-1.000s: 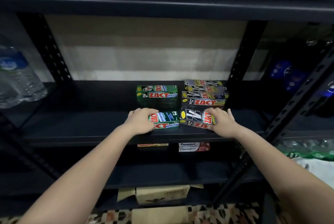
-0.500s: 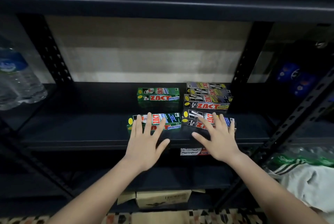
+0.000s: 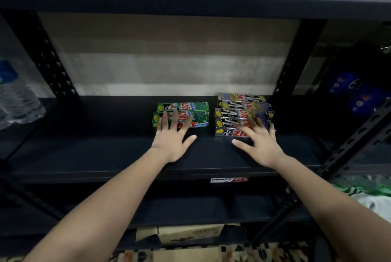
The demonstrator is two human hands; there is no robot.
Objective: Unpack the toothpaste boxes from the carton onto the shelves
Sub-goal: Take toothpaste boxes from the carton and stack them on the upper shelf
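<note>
Two green ZACT toothpaste boxes (image 3: pixel 198 113) lie side by side on the black middle shelf (image 3: pixel 105 151). My left hand (image 3: pixel 172 137) lies flat with spread, straight fingers touching the front green box. To the right sit several grey and black ZACT boxes (image 3: pixel 239 106) in a row. My right hand (image 3: pixel 260 141) rests with straight fingers on the front grey box (image 3: pixel 226 132). Neither hand grips anything. A brown carton (image 3: pixel 190 234) stands low down, below the bottom shelf.
A Pepsodent box (image 3: pixel 228 179) shows on the shelf below. Water bottles (image 3: pixel 17 97) stand at the far left. Blue packages (image 3: pixel 355 94) sit in the right bay. Perforated black uprights (image 3: pixel 46 54) frame the bay. A green and white cloth (image 3: pixel 372 196) lies at lower right.
Both hands let go of the front boxes, then pushed them with flat fingers back against the boxes behind. The view has also moved closer to the shelf.
</note>
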